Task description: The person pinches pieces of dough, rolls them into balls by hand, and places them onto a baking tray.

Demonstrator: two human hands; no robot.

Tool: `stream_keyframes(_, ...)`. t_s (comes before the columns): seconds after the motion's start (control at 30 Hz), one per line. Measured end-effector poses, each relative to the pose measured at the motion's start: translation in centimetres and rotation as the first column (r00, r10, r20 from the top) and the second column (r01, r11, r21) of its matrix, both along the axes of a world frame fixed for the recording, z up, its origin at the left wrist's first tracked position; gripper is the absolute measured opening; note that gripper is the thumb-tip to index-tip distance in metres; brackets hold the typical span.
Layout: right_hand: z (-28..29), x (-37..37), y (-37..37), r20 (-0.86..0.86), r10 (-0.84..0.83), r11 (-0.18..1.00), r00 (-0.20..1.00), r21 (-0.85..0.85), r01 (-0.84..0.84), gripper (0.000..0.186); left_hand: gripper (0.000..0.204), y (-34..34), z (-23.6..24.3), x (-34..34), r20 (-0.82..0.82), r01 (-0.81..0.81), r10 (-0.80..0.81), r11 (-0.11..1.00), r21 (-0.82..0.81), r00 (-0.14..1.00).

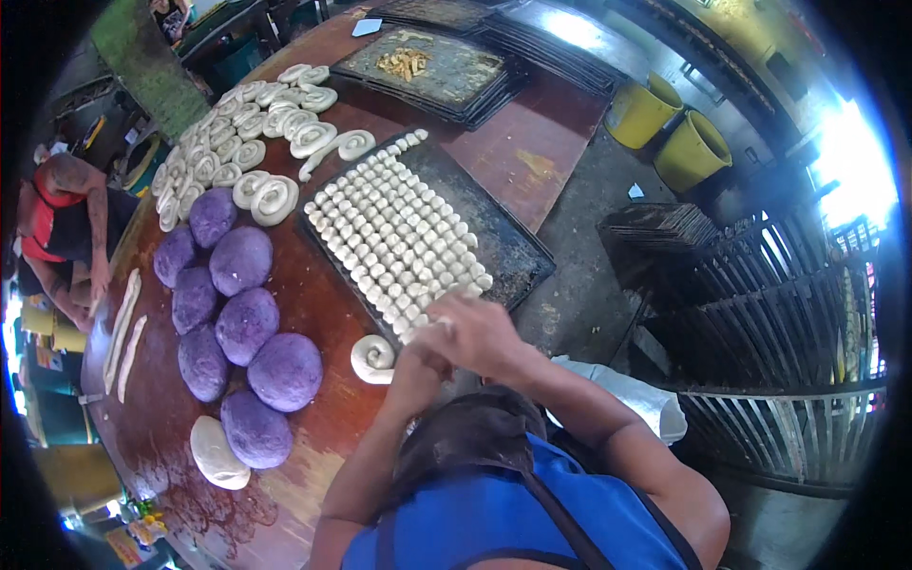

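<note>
My hands meet at the near edge of a dark baking tray (508, 256). Rows of small pale dough balls (394, 233) cover much of it, while its right side shows bare metal. My right hand (475, 334) is closed over the near rows, fingers bent together; what is in them is hidden. Just below and left, my left hand (424, 369) is also closed, its fingertips mostly covered by the right. A coiled pale dough rope (371, 360) lies on the table beside my left hand.
Left on the brown table (328, 285) sit several purple dough mounds (285, 371), a pale dough lump (217, 454), dough strips (122, 332) and many dough coils (228, 142). Stacked trays (418, 81) stand behind. Yellow buckets (693, 152) and metal racks (779, 313) are right; another person (71, 214) works left.
</note>
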State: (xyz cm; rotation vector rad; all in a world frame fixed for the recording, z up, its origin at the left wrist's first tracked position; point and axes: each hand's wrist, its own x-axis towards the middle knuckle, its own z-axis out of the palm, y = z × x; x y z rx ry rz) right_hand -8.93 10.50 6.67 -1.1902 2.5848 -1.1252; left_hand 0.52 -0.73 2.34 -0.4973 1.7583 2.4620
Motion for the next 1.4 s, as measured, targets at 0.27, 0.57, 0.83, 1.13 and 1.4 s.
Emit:
stream_keyframes(0.27,-3.5,-10.4,5.0,0.468,0.089,0.994,0.879,-0.104,-0.045,0.014,0.016,-3.9,3.6,-5.0,0.057,-0.445,0.587,0.544,0.712,0.808)
stream_keyframes(0.57,-11.3,-16.5,3.5,0.137,0.025,1.000,0.990,-0.011,-0.024,0.025,0.019,-2.4,-1.6,-6.0,-0.048,-0.468,0.547,0.757,0.456,0.836)
stream_keyframes(0.83,1.9,-1.8,4.5,0.204,0.448,0.885,0.870,-0.236,-0.401,0.024,0.031,0.2,1.2,-1.4,-0.239,-0.078,-0.088,0.791,-0.607,0.967)
stream_keyframes(1.13,-0.3,0.3,2.5,-0.062,-0.076,0.970,0.995,-0.236,0.060,0.025,0.020,0.7,-0.6,-2.2,0.059,-0.073,0.070,0.996,0.049,0.996)
stream_keyframes(1.4,-1.2,-8.1,6.3,0.605,0.330,0.943,0.724,-0.253,-0.218,0.020,0.018,-2.3,3.8,-4.3,-0.098,-0.097,0.098,0.995,0.022,0.990)
